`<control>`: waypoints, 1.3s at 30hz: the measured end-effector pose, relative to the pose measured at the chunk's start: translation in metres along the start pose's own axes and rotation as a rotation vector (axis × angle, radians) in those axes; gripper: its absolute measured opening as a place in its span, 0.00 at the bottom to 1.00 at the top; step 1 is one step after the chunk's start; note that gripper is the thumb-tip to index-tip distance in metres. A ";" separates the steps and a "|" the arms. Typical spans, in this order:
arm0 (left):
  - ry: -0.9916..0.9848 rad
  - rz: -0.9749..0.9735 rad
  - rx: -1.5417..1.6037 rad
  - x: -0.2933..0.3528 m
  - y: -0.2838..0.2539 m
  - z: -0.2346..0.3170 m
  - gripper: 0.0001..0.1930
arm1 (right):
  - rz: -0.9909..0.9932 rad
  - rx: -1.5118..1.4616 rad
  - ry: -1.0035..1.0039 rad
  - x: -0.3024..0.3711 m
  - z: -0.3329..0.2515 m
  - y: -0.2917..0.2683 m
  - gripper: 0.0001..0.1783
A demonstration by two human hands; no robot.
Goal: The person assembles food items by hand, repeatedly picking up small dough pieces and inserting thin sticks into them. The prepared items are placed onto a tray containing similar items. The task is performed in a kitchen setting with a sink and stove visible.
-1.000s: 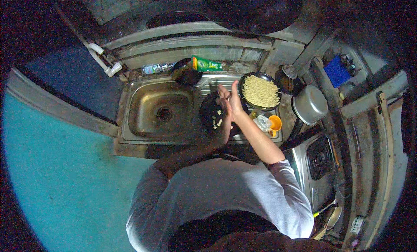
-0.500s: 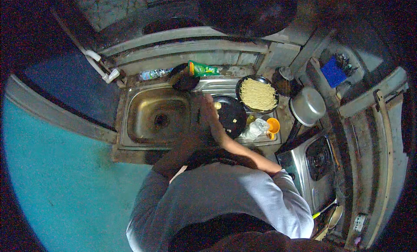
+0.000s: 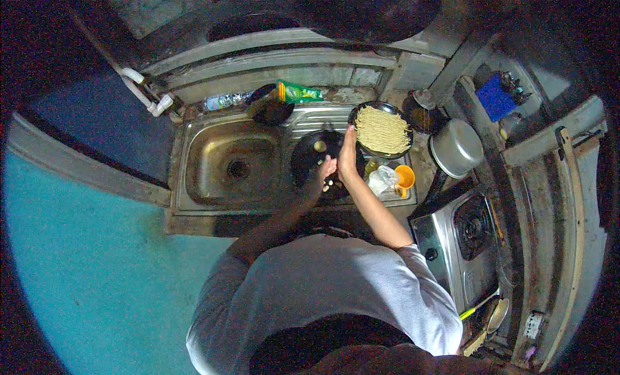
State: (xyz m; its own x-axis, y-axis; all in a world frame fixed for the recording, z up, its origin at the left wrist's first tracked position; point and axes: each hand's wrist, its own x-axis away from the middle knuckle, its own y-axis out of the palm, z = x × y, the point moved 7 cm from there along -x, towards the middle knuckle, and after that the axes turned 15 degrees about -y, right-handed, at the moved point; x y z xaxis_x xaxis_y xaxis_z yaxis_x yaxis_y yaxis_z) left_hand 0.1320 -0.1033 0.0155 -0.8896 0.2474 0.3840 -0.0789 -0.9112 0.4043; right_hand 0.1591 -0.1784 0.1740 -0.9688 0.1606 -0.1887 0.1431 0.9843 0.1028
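Observation:
My right hand stands on edge over the right side of a round black pan or plate, its fingers stretched out straight. Facing it, a small gap away, is my left hand, in shadow with its fingers extended towards the right palm. I cannot make out anything held between them. A round pale piece, like dough, lies on the black surface beyond my hands. Small pale bits lie nearer me. Just right of my right hand, thin pale strips cover a second dark plate.
Left is a steel sink basin. A white plastic bag and orange mug stand right of my hands. Farther right are a silver pot and gas stove. A green packet lies at the back.
My right hand has moved right from the left side of the black pan or plate. My left hand has come into sight facing it, and the round pale piece shows more fully.

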 end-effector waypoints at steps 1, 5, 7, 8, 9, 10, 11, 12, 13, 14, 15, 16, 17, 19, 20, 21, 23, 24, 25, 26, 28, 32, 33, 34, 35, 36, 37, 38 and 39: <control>0.024 -0.023 -0.095 0.010 0.005 0.015 0.23 | 0.018 -0.067 0.063 0.003 0.006 -0.004 0.39; 0.177 0.069 -0.474 0.090 0.032 0.085 0.17 | 0.015 -0.344 0.362 0.031 0.018 0.001 0.38; 0.188 0.124 -0.386 0.093 0.019 0.081 0.15 | -0.079 -0.377 0.472 0.044 0.019 0.010 0.38; 0.198 0.112 -0.305 0.089 0.013 0.075 0.14 | -0.156 -0.345 0.506 0.050 0.023 0.012 0.38; 0.208 0.096 -0.219 0.088 0.011 0.071 0.13 | -0.232 -0.305 0.538 0.056 0.025 0.010 0.37; 0.193 0.065 -0.127 0.086 0.006 0.067 0.13 | -0.339 -0.340 0.606 0.064 0.027 0.006 0.29; 0.179 0.034 -0.035 0.083 0.000 0.064 0.12 | -0.365 -0.342 0.572 0.067 0.034 0.004 0.26; 0.167 0.002 0.057 0.082 -0.005 0.062 0.11 | -0.391 -0.343 0.534 0.071 0.039 0.004 0.23; 0.153 0.021 0.031 0.081 -0.010 0.060 0.12 | -0.416 -0.344 0.496 0.074 0.043 0.003 0.20; 0.138 0.039 0.005 0.080 -0.015 0.057 0.12 | -0.431 -0.383 0.505 0.077 0.046 -0.002 0.14; 0.121 0.057 -0.021 0.082 -0.016 0.057 0.12 | -0.442 -0.331 0.467 0.076 0.041 -0.004 0.13; 0.102 0.092 -0.091 0.083 -0.018 0.057 0.12 | -0.453 -0.280 0.428 0.075 0.035 -0.005 0.13; 0.082 0.126 -0.161 0.083 -0.019 0.058 0.13 | -0.463 -0.228 0.390 0.075 0.032 -0.007 0.12; 0.050 0.163 -0.193 0.086 -0.015 0.064 0.13 | -0.429 -0.216 0.385 0.071 0.030 -0.013 0.11; 0.034 0.168 -0.153 0.087 -0.012 0.064 0.13 | -0.411 -0.211 0.382 0.068 0.030 -0.017 0.11; 0.018 0.173 -0.116 0.087 -0.011 0.065 0.13 | -0.367 -0.220 0.410 0.067 0.039 -0.022 0.11; -0.005 0.127 -0.277 0.084 -0.006 0.064 0.13 | -0.276 -0.239 0.466 0.065 0.066 -0.033 0.11; -0.017 0.111 -0.353 0.083 -0.007 0.061 0.13 | -0.291 -0.179 0.460 0.064 0.058 -0.032 0.13; 0.017 0.087 -0.378 0.078 -0.012 0.055 0.13 | -0.318 -0.224 0.467 0.064 0.055 -0.028 0.13; 0.051 0.063 -0.402 0.072 -0.018 0.047 0.13 | -0.345 -0.269 0.474 0.065 0.052 -0.024 0.14; 0.034 0.050 -0.401 0.071 -0.016 0.047 0.13 | -0.386 -0.291 0.458 0.065 0.046 -0.024 0.15; -0.090 0.013 -0.264 0.067 -0.023 0.032 0.13 | -0.466 -0.277 0.374 0.068 0.042 -0.018 0.14; -0.105 -0.026 -0.223 0.064 -0.022 0.031 0.13 | -0.444 -0.275 0.381 0.069 0.040 -0.017 0.13; -0.135 0.008 -0.278 0.062 -0.024 0.028 0.13 | -0.422 -0.273 0.389 0.070 0.038 -0.016 0.12; -0.165 0.044 -0.332 0.059 -0.025 0.026 0.13 | -0.401 -0.270 0.396 0.070 0.038 -0.016 0.11; -0.160 0.056 -0.327 0.061 -0.022 0.030 0.13 | -0.381 -0.269 0.398 0.070 0.038 -0.018 0.11; -0.153 0.068 -0.322 0.063 -0.018 0.034 0.13 | -0.362 -0.267 0.399 0.070 0.040 -0.019 0.10; -0.112 0.059 -0.257 0.069 -0.013 0.038 0.13 | -0.344 -0.265 0.401 0.070 0.041 -0.021 0.09; -0.070 0.050 -0.192 0.076 -0.008 0.045 0.13 | -0.349 -0.281 0.414 0.070 0.040 -0.021 0.08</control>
State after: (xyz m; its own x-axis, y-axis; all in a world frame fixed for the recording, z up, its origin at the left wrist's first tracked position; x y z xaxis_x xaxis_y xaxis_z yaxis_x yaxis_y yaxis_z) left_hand 0.0855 -0.0621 0.0786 -0.8617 0.2161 0.4591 -0.1252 -0.9674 0.2202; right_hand 0.0962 -0.1848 0.1199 -0.9552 -0.2647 0.1322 -0.2008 0.9081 0.3674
